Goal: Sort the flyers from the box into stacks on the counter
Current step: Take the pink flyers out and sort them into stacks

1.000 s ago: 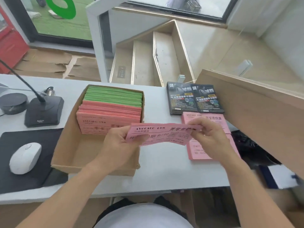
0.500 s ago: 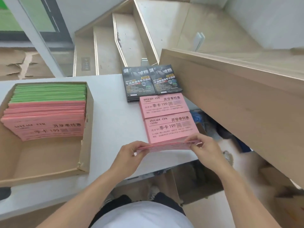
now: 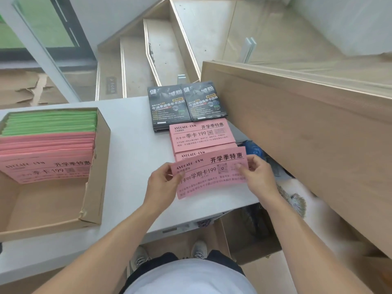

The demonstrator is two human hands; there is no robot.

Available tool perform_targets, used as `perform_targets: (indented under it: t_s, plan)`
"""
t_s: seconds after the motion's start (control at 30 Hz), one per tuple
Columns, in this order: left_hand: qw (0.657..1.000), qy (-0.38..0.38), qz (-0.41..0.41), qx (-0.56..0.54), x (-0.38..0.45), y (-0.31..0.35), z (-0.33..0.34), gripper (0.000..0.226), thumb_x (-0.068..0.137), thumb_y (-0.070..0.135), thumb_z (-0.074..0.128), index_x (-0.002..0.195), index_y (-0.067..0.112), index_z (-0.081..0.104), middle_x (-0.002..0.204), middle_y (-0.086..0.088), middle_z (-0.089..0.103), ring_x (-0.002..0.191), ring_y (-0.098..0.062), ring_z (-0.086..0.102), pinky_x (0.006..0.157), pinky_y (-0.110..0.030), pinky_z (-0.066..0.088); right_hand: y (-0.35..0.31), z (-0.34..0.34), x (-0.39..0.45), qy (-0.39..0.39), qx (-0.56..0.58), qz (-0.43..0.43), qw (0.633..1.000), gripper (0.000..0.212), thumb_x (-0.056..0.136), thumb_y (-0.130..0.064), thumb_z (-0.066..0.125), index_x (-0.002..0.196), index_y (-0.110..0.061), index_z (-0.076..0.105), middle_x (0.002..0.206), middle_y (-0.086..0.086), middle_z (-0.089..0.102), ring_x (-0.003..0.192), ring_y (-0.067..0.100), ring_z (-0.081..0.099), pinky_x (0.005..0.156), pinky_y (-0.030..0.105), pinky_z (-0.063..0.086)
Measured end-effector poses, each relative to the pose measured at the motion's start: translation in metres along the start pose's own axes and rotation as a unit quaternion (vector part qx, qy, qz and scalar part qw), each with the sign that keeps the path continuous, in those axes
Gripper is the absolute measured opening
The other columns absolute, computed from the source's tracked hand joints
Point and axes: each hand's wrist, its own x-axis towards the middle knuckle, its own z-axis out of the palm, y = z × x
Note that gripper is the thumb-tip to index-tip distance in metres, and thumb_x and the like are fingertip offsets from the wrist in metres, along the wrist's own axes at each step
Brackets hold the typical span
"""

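Left hand (image 3: 163, 185) fingers (image 3: 169, 169) pinch the left end of a pink flyer (image 3: 212, 172); right hand (image 3: 257, 177) fingers (image 3: 239, 166) pinch its right end. Sheet held face-up, bowed, just above the nearer pink stack (image 3: 191, 154), partly hiding it.

Risk: held flyer reads "学期卡199", the far pink stack (image 3: 201, 134) reads "季卡 199". Same colour, different print, so a misfile looks likely.

Nearer stack sits close to the tabletop (image 3: 131, 149) edge; a careless drop could slide sheets off. Box (image 3: 93, 187) well apart at left, pink and green flyers (image 3: 53, 122) inside.

Flyer (image 3: 212, 172) between the hands: pink, black print. Stacks beyond the hands: pink (image 3: 201, 134), then black (image 3: 186, 105). Box (image 3: 93, 187) left of them: brown.
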Motion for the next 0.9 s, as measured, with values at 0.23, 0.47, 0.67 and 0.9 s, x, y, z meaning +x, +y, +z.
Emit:
perform_targets:
  t_s: [0.23, 0.47, 0.67, 0.9]
  plan:
    - [0.989, 0.078, -0.048, 0.118, 0.043, -0.007, 0.015, 0.049, 0.089, 0.038, 0.075, 0.130, 0.027, 0.052, 0.111, 0.008, 0.065, 0.093, -0.015, 0.066, 0.080, -0.037, 0.054, 0.007, 0.019, 0.031, 0.064, -0.220, -0.024, 0.973, 0.040, 0.094, -0.031, 0.069, 0.130, -0.028, 0.054, 0.117, -0.007, 0.062, 0.107, 0.016, 0.063, 0.082, 0.037, 0.054]
    - [0.963, -0.013, -0.044, 0.267, 0.013, -0.031, 0.022, 0.117, 0.065, 0.057, 0.088, 0.156, 0.026, 0.022, 0.129, 0.009, 0.042, 0.110, -0.012, 0.054, 0.081, -0.031, 0.047, 0.023, 0.021, 0.016, -0.015, -0.256, -0.032, 0.966, 0.048, 0.090, -0.020, 0.070, 0.134, -0.024, 0.052, 0.140, -0.003, 0.045, 0.130, 0.017, 0.041, 0.110, 0.036, 0.039]
    - [0.957, 0.003, 0.008, 0.289, 0.018, -0.029, 0.031, 0.059, 0.076, 0.050, 0.077, 0.126, 0.043, 0.046, 0.103, 0.013, 0.047, 0.092, -0.011, 0.062, 0.075, -0.041, 0.057, 0.022, 0.022, 0.030, -0.064, -0.300, -0.033, 0.951, 0.058, 0.087, -0.009, 0.067, 0.140, -0.020, 0.048, 0.146, 0.000, 0.042, 0.129, 0.021, 0.039, 0.107, 0.039, 0.043]
    - [0.941, -0.009, 0.008, 0.338, 0.025, -0.025, 0.032, 0.073, 0.077, 0.052, 0.075, 0.138, 0.039, 0.036, 0.106, 0.008, 0.046, 0.097, -0.018, 0.059, 0.077, -0.038, 0.051, 0.016, 0.019, 0.048, -0.069, -0.332, -0.032, 0.940, 0.054, 0.086, -0.012, 0.071, 0.134, -0.026, 0.050, 0.138, 0.001, 0.047, 0.114, 0.019, 0.054, 0.077, 0.031, 0.053]
